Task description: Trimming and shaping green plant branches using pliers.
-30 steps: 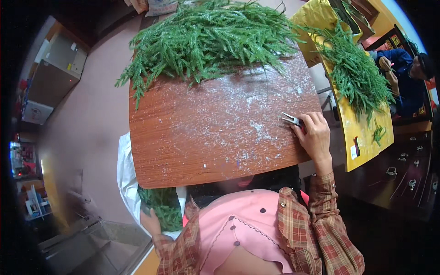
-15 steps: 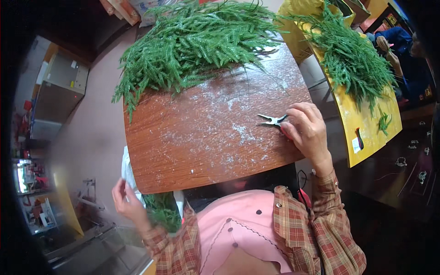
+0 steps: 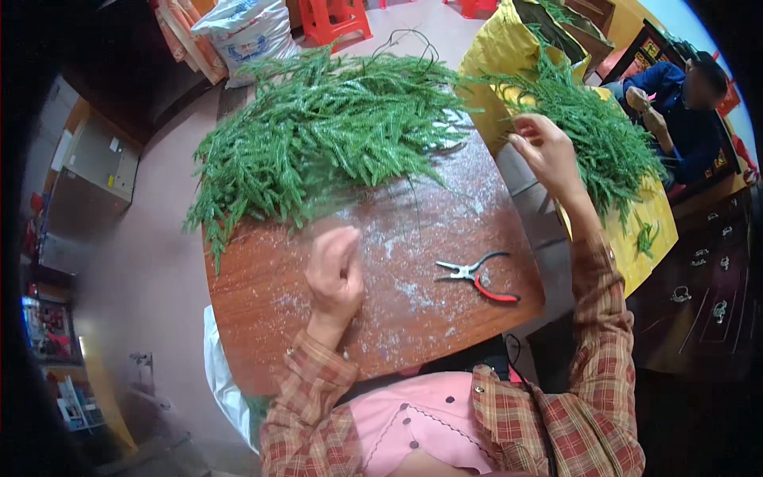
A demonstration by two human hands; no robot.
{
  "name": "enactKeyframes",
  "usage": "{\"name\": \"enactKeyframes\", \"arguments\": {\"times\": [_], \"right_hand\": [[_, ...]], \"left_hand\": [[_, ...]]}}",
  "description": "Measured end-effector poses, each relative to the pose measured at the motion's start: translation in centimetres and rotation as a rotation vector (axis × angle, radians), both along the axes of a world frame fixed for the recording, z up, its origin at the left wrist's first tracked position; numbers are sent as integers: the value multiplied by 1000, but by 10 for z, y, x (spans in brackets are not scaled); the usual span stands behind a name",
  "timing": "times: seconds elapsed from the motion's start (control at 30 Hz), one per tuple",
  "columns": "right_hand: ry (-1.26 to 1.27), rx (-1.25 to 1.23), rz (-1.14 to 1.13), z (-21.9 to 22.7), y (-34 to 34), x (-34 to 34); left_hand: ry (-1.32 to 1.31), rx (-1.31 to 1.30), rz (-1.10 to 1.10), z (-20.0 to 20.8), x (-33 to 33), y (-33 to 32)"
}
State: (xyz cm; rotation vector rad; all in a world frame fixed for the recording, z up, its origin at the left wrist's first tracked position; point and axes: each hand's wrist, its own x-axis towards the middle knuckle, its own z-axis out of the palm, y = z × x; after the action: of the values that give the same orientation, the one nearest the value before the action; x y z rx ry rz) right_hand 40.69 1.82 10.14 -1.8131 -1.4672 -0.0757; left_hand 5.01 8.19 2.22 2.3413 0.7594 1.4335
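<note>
My left hand (image 3: pixel 334 274) is raised over the brown wooden table, its fingers curled closed and blurred at the top. Whatever it holds, if anything, I cannot make out. My right hand (image 3: pixel 548 155) is lifted past the table's right edge, near the green branches on the yellow table. Its fingers are half bent, with thumb and fingertips apart and nothing seen between them. Pliers (image 3: pixel 465 273) with one red and one dark handle lie spread on the brown table. A large heap of green artificial pine sprigs (image 3: pixel 318 143) covers the table's far part.
White specks dust the brown table (image 3: pixel 262 318). At right, a yellow table (image 3: pixel 660 215) bears more pine branches (image 3: pixel 604 135); another person (image 3: pixel 675 103) works behind it. Beyond the heap are a white sack (image 3: pixel 246 36) and a red stool (image 3: pixel 334 20). A white bag (image 3: pixel 222 381) hangs at lower left.
My right hand has let go of the pliers and moved up and away. My left hand has come from beside the table to above it. The view has tilted up.
</note>
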Motion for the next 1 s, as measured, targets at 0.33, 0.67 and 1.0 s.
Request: {"name": "enactKeyframes", "arguments": {"times": [0.33, 0.67, 1.0], "right_hand": [[-443, -119, -38, -70, 227, 91], [-210, -522, -62, -57, 245, 61], [-340, -346, 3, -10, 166, 50]], "left_hand": [[23, -92, 8, 1, -14, 2], [26, -164, -30, 3, -12, 0], [-28, -179, -21, 1, -10, 1]]}}
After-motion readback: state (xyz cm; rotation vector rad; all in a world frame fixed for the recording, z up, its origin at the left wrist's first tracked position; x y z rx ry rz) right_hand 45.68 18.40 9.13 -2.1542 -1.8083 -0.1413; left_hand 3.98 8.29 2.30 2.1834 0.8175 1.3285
